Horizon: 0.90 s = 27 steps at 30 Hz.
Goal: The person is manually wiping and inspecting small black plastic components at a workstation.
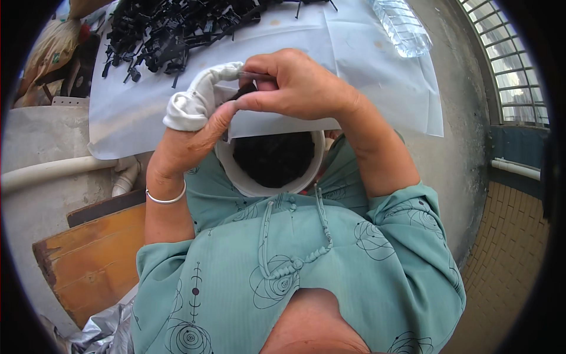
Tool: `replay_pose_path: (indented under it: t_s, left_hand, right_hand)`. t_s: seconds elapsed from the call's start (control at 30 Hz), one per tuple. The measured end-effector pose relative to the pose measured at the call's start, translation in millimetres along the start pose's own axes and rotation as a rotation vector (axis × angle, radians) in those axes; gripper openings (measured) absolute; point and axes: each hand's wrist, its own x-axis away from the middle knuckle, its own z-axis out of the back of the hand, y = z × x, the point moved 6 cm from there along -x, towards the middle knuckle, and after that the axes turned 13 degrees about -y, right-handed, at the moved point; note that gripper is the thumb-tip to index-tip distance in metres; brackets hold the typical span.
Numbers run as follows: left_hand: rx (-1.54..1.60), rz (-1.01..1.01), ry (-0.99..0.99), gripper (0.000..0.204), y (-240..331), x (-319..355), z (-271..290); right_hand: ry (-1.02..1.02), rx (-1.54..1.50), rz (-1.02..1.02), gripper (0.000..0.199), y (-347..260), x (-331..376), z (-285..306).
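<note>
My left hand [203, 109], its fingers under a white cloth covering with the thumb bare, pinches a small black part [246, 89]. My right hand [298, 82] meets it from the right, closed round a thin, flat, greyish tool [257, 76]. The right thumb presses close to the left thumb at the black part. Most of that part is hidden by my fingers. Both hands are above the near edge of a table with a white sheet [354, 88]. Below them, between my knees, stands a white bucket [227, 168] holding a dark mass of black pieces [274, 158].
A heap of black plastic parts [171, 35] covers the far left of the table. A clear plastic container [401, 26] lies at the far right. White pipes [59, 174] and a worn orange-brown board [97, 256] are at my left. A barred window [513, 59] stands to the right.
</note>
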Motion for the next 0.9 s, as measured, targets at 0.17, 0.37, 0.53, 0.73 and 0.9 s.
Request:
replay_pose_path:
  t_s: [0.17, 0.37, 0.53, 0.73, 0.9]
  left_hand:
    - [0.132, -0.073, 0.187, 0.028, -12, 0, 4]
    - [0.053, -0.207, 0.361, 0.025, -15, 0, -4]
    - [0.318, -0.108, 0.259, 0.027, -21, 9, -14]
    - [0.041, -0.132, 0.461, 0.029, -14, 10, -6]
    - [-0.213, -0.143, 0.516, 0.029, -9, 13, -11]
  right_hand:
    - [0.288, 0.117, 0.189, 0.025, -13, 7, 8]
    - [0.387, 0.250, 0.475, 0.015, -32, 13, -26]
    - [0.373, -0.184, 0.015, 0.017, 6, 5, -17]
    - [0.241, -0.069, 0.157, 0.025, 1, 2, -20]
    - [0.208, -0.141, 0.096, 0.023, 6, -4, -30]
